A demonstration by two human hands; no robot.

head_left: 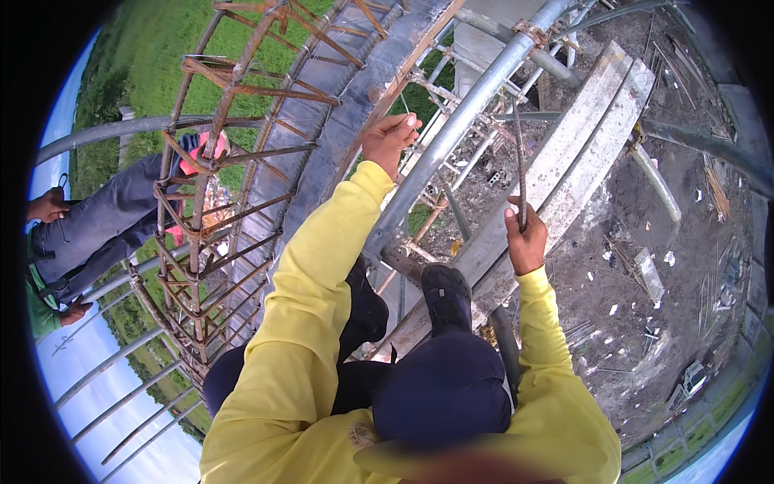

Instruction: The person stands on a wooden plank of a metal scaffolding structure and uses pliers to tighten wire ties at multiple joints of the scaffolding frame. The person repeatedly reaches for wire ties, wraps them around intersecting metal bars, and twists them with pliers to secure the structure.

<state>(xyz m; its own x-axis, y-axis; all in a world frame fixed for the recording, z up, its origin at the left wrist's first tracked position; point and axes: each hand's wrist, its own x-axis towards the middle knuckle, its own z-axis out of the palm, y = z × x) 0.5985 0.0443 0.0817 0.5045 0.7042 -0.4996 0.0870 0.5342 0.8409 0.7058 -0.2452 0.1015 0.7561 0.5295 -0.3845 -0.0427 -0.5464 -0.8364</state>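
Note:
My left hand [391, 143], in a yellow sleeve, is raised beside a galvanized steel pipe [484, 97]. Its fingers are pinched together, with a thin wire [405, 102] showing above the fingertips. On the other side of the pipe, my right hand [526, 242] is closed around the lower end of a slim dark steel rod [520, 153]. The rod points away from me, over two pale, dirty planks [556, 161]. The rebar cage [193, 210] stands left of my left hand, along a curved formwork panel [322, 121].
My dark shoe [446, 297] rests on the planks. At far left a co-worker in dark trousers [97, 218] is beyond the cage, a dark looped tool near one hand [48, 206]. Scaffold pipes [653, 173] cross on the right. Far below lies dirt ground [621, 282] with scattered debris.

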